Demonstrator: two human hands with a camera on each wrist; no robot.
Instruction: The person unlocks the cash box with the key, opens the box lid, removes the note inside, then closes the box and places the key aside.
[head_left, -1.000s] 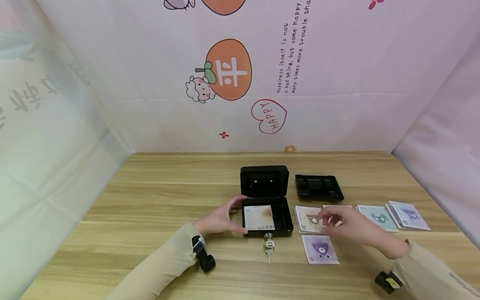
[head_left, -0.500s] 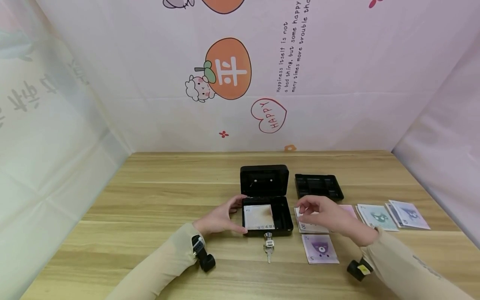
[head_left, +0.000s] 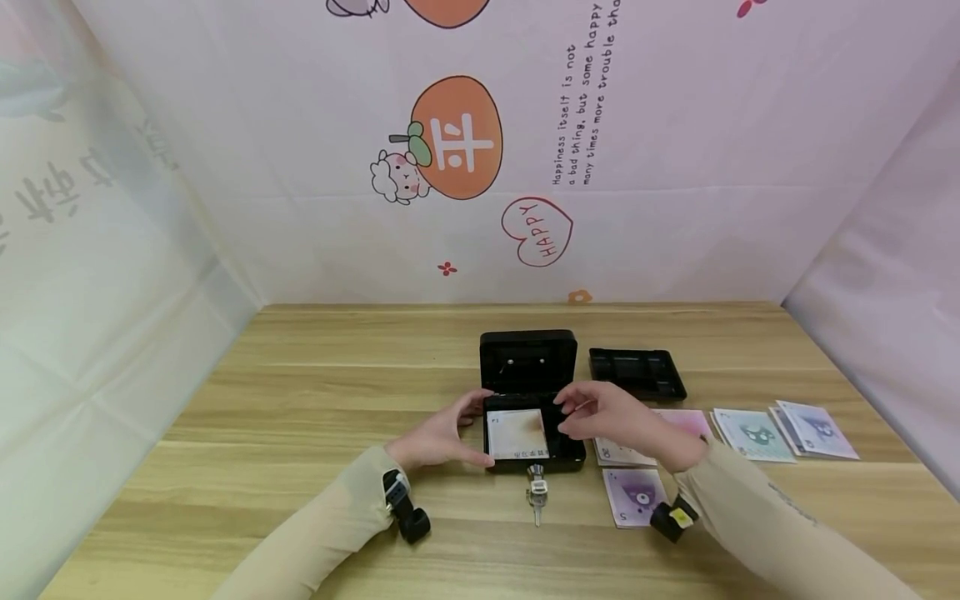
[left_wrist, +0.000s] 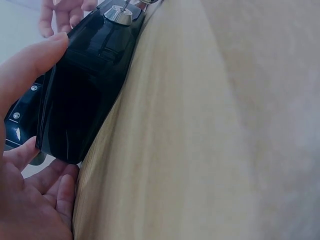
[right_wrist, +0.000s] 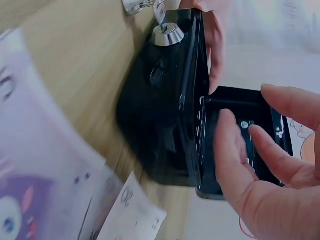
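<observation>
A black cash box (head_left: 572, 461) stands on the wooden table with its lid (head_left: 528, 362) raised, and a pale printed note (head_left: 516, 434) lies inside on the left. My left hand (head_left: 442, 435) holds the box at its left end, thumb on the front corner and fingers at the back corner. Over the box's right part hovers my right hand (head_left: 617, 417), its fingers bent loosely and apart; the right wrist view shows nothing between them. A key (right_wrist: 160, 12) sits in the front lock (right_wrist: 168, 35), with another key hanging below.
Behind my right hand lies a black compartment tray (head_left: 637, 375). Play-money notes are laid out to the right: a purple 5 note (head_left: 633, 500), a pink note (head_left: 688, 419), green notes (head_left: 757, 435) and blue-violet notes (head_left: 821, 431). A printed cloth (head_left: 337, 242) walls the table's back.
My right hand has moved left, from above the notes to over the right part of the cash box. The left hand keeps its place on the box.
</observation>
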